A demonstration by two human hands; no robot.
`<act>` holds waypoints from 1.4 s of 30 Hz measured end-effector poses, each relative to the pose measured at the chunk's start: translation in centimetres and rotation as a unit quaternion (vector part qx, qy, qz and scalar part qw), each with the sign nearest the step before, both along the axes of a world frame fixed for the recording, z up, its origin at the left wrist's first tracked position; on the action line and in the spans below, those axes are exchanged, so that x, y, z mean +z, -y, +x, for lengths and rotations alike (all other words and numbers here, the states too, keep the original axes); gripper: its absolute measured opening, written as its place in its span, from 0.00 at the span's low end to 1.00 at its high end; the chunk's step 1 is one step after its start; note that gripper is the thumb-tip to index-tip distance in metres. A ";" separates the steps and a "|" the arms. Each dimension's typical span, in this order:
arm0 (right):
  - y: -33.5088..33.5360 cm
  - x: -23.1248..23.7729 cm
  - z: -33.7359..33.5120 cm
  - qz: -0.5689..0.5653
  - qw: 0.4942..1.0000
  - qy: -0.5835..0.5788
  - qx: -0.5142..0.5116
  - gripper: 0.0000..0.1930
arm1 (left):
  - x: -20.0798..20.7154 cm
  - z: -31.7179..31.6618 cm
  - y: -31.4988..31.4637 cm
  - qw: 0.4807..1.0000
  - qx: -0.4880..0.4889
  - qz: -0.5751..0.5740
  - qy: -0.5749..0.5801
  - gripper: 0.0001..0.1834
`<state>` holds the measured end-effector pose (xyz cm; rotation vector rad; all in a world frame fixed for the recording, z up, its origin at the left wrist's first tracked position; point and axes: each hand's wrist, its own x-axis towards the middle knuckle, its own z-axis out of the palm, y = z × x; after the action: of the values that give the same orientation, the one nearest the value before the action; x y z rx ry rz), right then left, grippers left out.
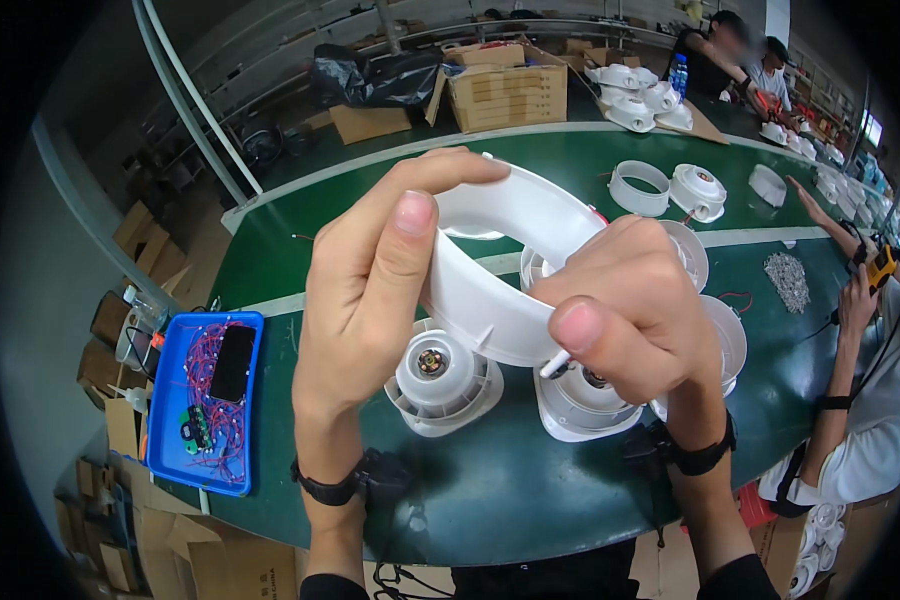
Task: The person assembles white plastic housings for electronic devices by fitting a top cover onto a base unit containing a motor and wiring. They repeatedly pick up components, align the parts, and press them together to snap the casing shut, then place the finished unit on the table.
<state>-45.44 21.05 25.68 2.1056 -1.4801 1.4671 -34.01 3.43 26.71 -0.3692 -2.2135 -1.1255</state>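
Note:
A white plastic ring [485,312] is raised above the green table, tilted, between my two hands. My left hand [365,270] is closed round its left side, fingers over the upper rim and thumb against the wall. On the opposite side my right hand [635,300] grips the ring, with the thumb near a small white peg on its lower edge. Below it stand a round white housing [440,385] with a copper-coloured motor core in its middle and a second such housing [585,410], partly hidden by my right hand. More white round parts [725,345] lie behind that hand.
On the left sits a blue tray [255,400] with red wires, a green circuit board and a black slab. Farther back are another ring [638,188], a housing [700,190] and a cardboard box [510,90]. At right, a co-worker's hand holds a yellow tool [880,268] near small metal parts [787,282].

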 end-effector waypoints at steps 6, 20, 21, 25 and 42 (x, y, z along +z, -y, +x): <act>-0.7 0.3 -0.2 -0.003 0.999 0.022 0.024 0.19 | -0.4 -0.8 0.3 0.998 -0.016 0.013 -0.056 0.43; -1.0 0.6 -1.5 -0.051 0.994 0.090 0.035 0.13 | -1.2 -1.5 0.3 0.994 0.106 0.007 -0.039 0.15; -1.0 0.8 -1.4 -0.035 0.997 0.069 0.013 0.13 | -1.0 -1.3 0.5 0.989 0.144 0.006 -0.034 0.14; -0.2 0.6 -0.8 0.057 0.992 0.103 -0.047 0.18 | -0.6 -1.0 0.2 0.948 0.252 -0.155 -0.116 0.13; -0.3 0.5 -0.6 0.087 0.995 0.051 -0.014 0.11 | -1.1 -1.5 -0.4 0.993 0.078 -0.027 -0.081 0.64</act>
<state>-46.04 21.35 26.19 2.1254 -1.7249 1.5054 -35.47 3.87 25.61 -0.2924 -2.0944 -0.9212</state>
